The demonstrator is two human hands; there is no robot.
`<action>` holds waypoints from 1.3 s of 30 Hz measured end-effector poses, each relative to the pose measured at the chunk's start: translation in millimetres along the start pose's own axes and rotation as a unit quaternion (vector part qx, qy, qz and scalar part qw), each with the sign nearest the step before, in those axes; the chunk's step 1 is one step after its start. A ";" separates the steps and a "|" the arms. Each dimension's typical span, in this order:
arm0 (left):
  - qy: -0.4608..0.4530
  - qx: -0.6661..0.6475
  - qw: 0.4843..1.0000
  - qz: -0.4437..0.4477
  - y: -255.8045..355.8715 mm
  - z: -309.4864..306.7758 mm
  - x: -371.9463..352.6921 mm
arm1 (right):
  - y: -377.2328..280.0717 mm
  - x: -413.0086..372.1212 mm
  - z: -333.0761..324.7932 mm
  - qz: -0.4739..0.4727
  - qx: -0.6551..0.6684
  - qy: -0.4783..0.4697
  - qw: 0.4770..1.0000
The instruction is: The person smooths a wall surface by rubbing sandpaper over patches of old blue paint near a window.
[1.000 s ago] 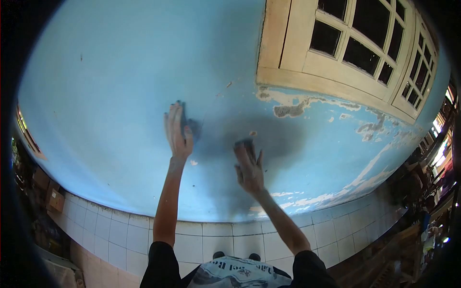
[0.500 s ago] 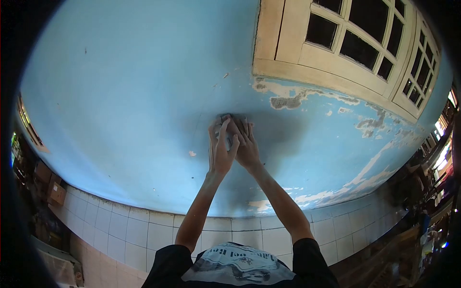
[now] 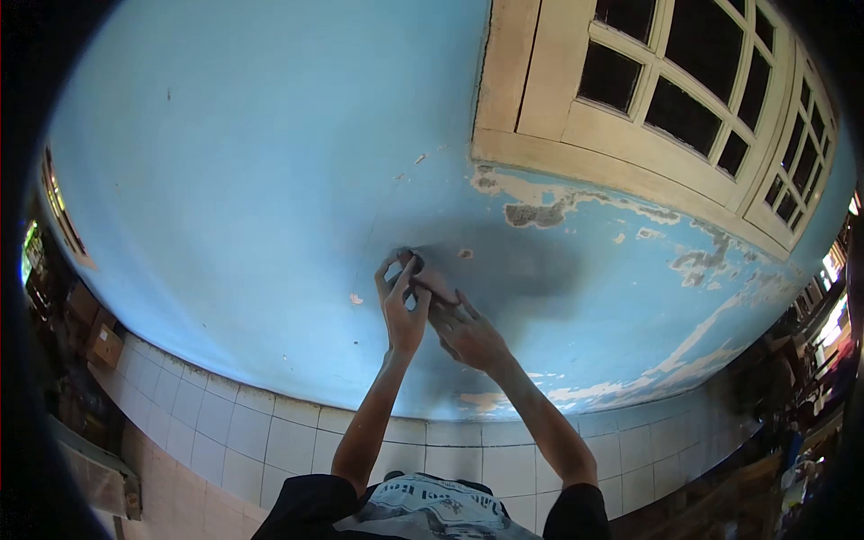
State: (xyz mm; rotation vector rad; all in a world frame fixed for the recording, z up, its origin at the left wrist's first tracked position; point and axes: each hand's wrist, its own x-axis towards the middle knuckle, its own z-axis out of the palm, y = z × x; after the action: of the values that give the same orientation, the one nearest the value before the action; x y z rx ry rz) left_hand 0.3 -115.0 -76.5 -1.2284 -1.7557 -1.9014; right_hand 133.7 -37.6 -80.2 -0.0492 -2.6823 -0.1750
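A folded piece of sandpaper (image 3: 436, 283), pinkish brown with a dark part at its upper left, is between my two hands in front of the pale blue wall (image 3: 225, 207). My left hand (image 3: 402, 310) pinches its upper end between thumb and fingers. Around its lower right end are the fingers of my right hand (image 3: 470, 337), partly hidden behind it. Just above right of the sandpaper, a small bare patch (image 3: 465, 254) shows in the paint.
A cream window frame (image 3: 621, 157) with dark panes fills the upper right. Below it, peeling plaster (image 3: 535, 214) runs along the wall. White tiles (image 3: 292, 445) line the wall's foot. A cardboard box (image 3: 106, 346) stands at the far left, and clutter crowds the right edge.
Both hands have moved down in the view, the left slightly leftward. My right hand has slid from the upper part of the sandpaper to its lower end, uncovering the small bare patch.
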 end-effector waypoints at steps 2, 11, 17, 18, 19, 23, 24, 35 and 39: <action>0.020 0.022 1.000 0.002 -1.3 5.0 -4.5 | 14.5 -15.4 -14.7 -0.066 0.020 -0.023 0.997; 0.153 0.060 0.984 0.064 19.7 19.6 20.8 | 143.2 21.2 -154.9 -0.107 -0.191 0.183 0.959; 0.178 0.320 0.928 0.075 20.4 33.6 33.8 | 178.0 37.4 -169.1 -0.194 -0.381 0.113 0.897; 0.140 0.300 0.942 0.047 20.2 33.5 30.1 | 178.3 37.1 -168.4 -0.193 -0.375 0.120 0.899; 0.143 0.302 0.941 0.049 17.9 36.7 29.6 | 178.6 37.2 -168.1 -0.191 -0.370 0.127 0.900; 0.117 0.343 0.931 0.038 10.3 50.4 28.4 | 177.6 36.7 -163.5 -0.176 -0.350 0.142 0.909; 0.126 0.270 0.954 0.032 10.5 52.9 28.0 | 176.5 37.0 -163.4 -0.177 -0.325 0.150 0.917; 0.208 0.197 0.952 0.103 19.9 76.5 66.5 | 175.7 36.2 -164.8 -0.179 -0.330 0.177 0.910; 0.138 0.205 0.962 0.117 24.5 85.9 49.7 | 175.8 35.8 -167.3 -0.176 -0.321 0.161 0.917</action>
State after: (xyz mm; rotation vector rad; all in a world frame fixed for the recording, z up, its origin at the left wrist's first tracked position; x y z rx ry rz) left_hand 21.1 -25.3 -32.2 -0.9214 -1.6594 -1.4047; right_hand 185.4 114.9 104.8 0.2416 -2.1753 -1.0712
